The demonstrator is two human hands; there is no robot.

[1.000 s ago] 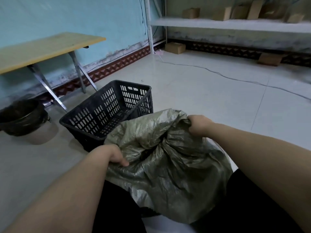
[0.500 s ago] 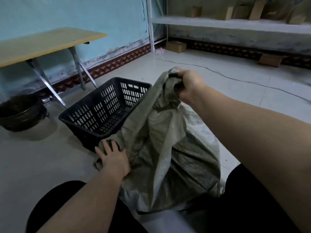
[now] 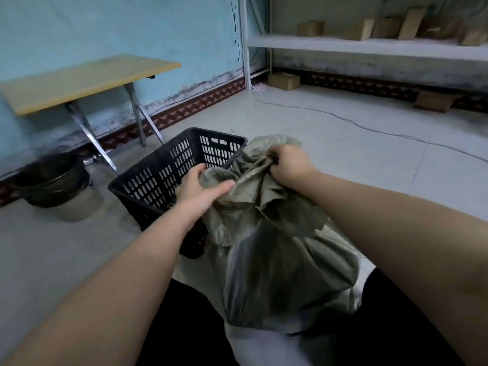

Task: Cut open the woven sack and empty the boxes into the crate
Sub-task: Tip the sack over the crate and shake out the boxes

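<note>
Both your left hand and right hand curl tight round the woven sack's bunched mouth, beside the crate, probably so you can tip it in.

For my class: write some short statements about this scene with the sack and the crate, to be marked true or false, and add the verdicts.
1. Both the left hand and the right hand grip the woven sack. True.
2. The black crate stands to the right of the woven sack. False: it stands to its left.
3. Cardboard boxes stand on the shelf. True.
4. The wooden table lies tipped over on the floor. False: it stands upright on its legs by the blue wall.
</note>
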